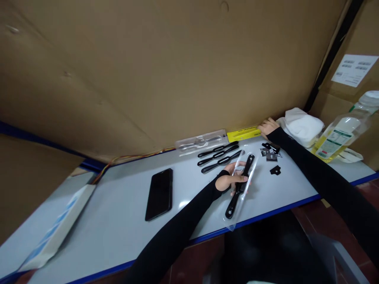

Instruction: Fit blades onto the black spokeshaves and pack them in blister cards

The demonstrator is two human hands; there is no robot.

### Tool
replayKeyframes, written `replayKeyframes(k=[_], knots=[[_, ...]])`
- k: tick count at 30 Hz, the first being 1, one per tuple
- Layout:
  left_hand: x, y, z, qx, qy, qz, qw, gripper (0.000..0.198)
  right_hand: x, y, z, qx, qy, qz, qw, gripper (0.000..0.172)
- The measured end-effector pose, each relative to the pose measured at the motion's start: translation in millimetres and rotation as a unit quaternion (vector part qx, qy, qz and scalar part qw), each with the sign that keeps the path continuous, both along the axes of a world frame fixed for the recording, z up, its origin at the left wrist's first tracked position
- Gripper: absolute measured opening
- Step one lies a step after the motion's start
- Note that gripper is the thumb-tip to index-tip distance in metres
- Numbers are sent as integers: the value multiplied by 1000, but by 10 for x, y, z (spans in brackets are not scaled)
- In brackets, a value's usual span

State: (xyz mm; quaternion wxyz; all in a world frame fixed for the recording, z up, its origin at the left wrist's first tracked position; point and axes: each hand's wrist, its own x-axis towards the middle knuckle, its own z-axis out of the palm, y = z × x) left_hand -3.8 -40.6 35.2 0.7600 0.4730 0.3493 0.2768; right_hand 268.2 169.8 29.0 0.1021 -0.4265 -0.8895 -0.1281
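My left hand (229,182) grips a clear plastic blister pack (245,189), its thumb pressing on the black two-handled tool (232,207) that lies inside. The tool is long and narrow, with a hole at each end. At the back of the table, the fingers of my right hand (269,127) are bent at the end of a yellow printed card (244,134); the fingertips are partly hidden. Several similar black tool bodies (220,161) lie side by side beyond my left hand. Small black plates (275,170) and bagged metal parts (271,156) rest to its right.
Empty clear blister packs (201,142) lie along the cardboard wall (177,79). A black phone (160,194) is on the table (118,221) to the left. White cloth (303,125) and a bottle of yellow liquid (337,138) stand at the right, beside my right forearm.
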Motion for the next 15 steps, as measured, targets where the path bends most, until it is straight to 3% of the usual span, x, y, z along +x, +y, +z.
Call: replayKeyframes(k=[3,6,8,11,15], knots=[[-5,-10,-14,9,9,-5,1000,70,50,-3,27,62,49,5,997,28],[-8,-31,15,9,17,-1,1000,68,144,8,80,150,153,75,974,12],[-13,-50,56,10,22,-3,1000,66,175,7,124,173,190,116,959,16],[-39,-68,115,14,35,-21,999,66,124,-38,155,145,203,153,956,35],[-120,-51,137,22,77,14,997,73,-15,-199,114,62,168,155,972,38]])
